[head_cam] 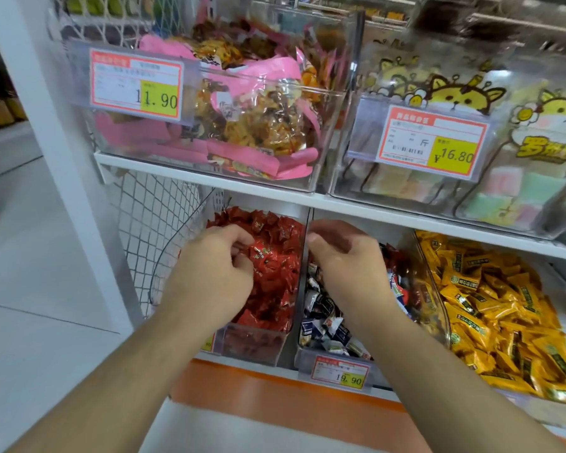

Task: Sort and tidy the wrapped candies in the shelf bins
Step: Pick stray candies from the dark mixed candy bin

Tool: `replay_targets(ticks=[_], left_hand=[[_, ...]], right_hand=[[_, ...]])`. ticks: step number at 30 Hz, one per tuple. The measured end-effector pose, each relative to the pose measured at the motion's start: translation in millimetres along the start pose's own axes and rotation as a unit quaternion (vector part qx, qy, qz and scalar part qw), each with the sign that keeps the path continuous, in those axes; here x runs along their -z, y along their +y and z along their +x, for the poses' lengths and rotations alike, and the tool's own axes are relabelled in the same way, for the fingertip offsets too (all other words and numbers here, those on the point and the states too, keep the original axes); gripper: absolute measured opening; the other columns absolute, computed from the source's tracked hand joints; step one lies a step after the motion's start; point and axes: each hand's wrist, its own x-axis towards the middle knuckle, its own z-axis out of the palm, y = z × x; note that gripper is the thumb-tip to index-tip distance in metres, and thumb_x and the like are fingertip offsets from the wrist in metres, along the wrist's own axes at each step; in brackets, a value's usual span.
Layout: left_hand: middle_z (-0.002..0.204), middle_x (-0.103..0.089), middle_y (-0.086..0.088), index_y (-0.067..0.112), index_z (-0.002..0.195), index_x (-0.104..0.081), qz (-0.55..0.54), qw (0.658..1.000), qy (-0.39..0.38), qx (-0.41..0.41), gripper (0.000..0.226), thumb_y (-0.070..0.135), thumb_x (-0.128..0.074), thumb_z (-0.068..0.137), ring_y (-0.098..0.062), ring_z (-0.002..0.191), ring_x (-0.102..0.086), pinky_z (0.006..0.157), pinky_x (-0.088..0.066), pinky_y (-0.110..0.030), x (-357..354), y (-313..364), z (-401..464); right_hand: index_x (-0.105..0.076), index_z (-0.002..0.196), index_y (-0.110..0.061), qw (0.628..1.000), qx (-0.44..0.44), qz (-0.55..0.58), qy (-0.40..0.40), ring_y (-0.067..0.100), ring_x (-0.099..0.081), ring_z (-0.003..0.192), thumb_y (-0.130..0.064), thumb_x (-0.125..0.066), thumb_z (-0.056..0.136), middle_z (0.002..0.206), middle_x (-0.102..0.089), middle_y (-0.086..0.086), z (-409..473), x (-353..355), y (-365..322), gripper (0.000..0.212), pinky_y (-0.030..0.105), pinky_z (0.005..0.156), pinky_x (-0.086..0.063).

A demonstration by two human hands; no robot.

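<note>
On the lower shelf, a clear bin (252, 346) at the left is heaped with red wrapped candies (275, 273). My left hand (214, 263) rests in it, fingers curled on a red candy (258, 251) near the top. The middle bin (307, 358) holds dark blue and white wrapped candies (324, 325) with a few red ones at the back. My right hand (343, 256) hovers over that bin, fingers bent downward into the candies; whether it holds anything is hidden. A third bin at the right is full of yellow wrapped candies (490, 315).
The upper shelf (324, 202) hangs just above both hands, carrying a bin of pink snack packs (242, 125) and a bin of cat-printed bags (471, 96). A white wire mesh panel (151, 223) and a white post (66, 158) stand at the left. Price tag (340, 374) clips to the middle bin.
</note>
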Motion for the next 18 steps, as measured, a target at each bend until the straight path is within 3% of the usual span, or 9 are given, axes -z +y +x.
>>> replay_targets(ticks=[2,4,7,9,12,14,18], left_hand=[[0.109,-0.063,0.017,0.032,0.112,-0.069,-0.027,0.999,-0.008,-0.023,0.027,0.013,-0.060,0.096,-0.001,0.076,-0.062,0.061,-0.044,-0.011,-1.7,3.1,-1.4],[0.114,-0.061,0.021,0.033,0.117,-0.068,-0.025,0.998,-0.028,-0.057,0.024,0.019,-0.060,0.099,0.007,0.087,-0.061,0.070,-0.043,-0.004,-4.7,4.7,-3.2],[0.125,-0.056,0.029,0.039,0.128,-0.063,-0.009,0.993,-0.072,-0.089,0.028,0.032,-0.059,0.101,0.010,0.109,-0.052,0.082,-0.035,-0.002,-11.9,7.5,-4.4],[0.134,-0.052,0.031,0.040,0.136,-0.058,-0.017,0.989,-0.104,-0.103,0.033,0.039,-0.056,0.102,0.010,0.119,-0.048,0.094,-0.034,-0.007,-17.7,11.0,-5.2],[0.149,-0.042,0.032,0.043,0.148,-0.046,-0.012,0.980,-0.146,-0.131,0.047,0.050,-0.052,0.102,0.008,0.134,-0.041,0.112,-0.034,-0.020,-28.0,15.2,-7.7],[0.156,-0.033,0.033,0.046,0.154,-0.037,0.006,0.977,-0.157,-0.141,0.055,0.055,-0.049,0.102,0.009,0.142,-0.032,0.118,-0.031,-0.024,-34.4,13.8,-9.2],[0.159,-0.029,0.034,0.048,0.156,-0.032,0.012,0.979,-0.145,-0.143,0.058,0.057,-0.049,0.101,0.012,0.146,-0.024,0.117,-0.021,-0.015,-38.8,9.7,-8.4]], right_hand=[[-0.075,0.109,-0.032,1.000,-0.011,-0.012,0.017,-0.005,-0.069,0.089,-0.019,-0.064,0.101,0.099,-0.076,-0.019,-0.2,12.2,7.4,0.019,0.013,0.075,-0.051],[-0.075,0.110,-0.031,0.998,-0.025,-0.037,0.039,0.004,-0.070,0.096,-0.016,-0.063,0.101,0.102,-0.076,-0.017,-1.8,27.0,17.9,0.021,0.023,0.081,-0.053],[-0.071,0.110,-0.028,0.991,-0.049,-0.108,0.057,0.020,-0.072,0.090,-0.013,-0.060,0.101,0.100,-0.074,-0.011,-3.8,45.0,33.0,0.021,0.038,0.074,-0.060],[-0.067,0.120,-0.026,0.977,-0.033,-0.210,0.023,0.016,-0.072,0.086,-0.013,-0.060,0.100,0.111,-0.072,-0.009,-3.0,48.7,41.2,0.024,0.032,0.069,-0.059],[-0.063,0.135,-0.020,0.929,0.071,-0.359,-0.054,0.015,-0.062,0.117,-0.016,-0.063,0.098,0.131,-0.066,-0.003,5.1,41.5,50.2,0.038,0.021,0.098,-0.047],[-0.060,0.139,-0.018,0.901,0.135,-0.394,-0.121,0.019,-0.057,0.125,-0.020,-0.065,0.096,0.135,-0.064,0.000,10.2,31.9,56.9,0.043,0.033,0.108,-0.048],[-0.064,0.137,-0.021,0.848,0.180,-0.471,-0.164,0.026,-0.053,0.134,-0.035,-0.052,0.097,0.140,-0.062,-0.003,10.3,25.5,73.7,0.044,0.050,0.107,-0.048]])
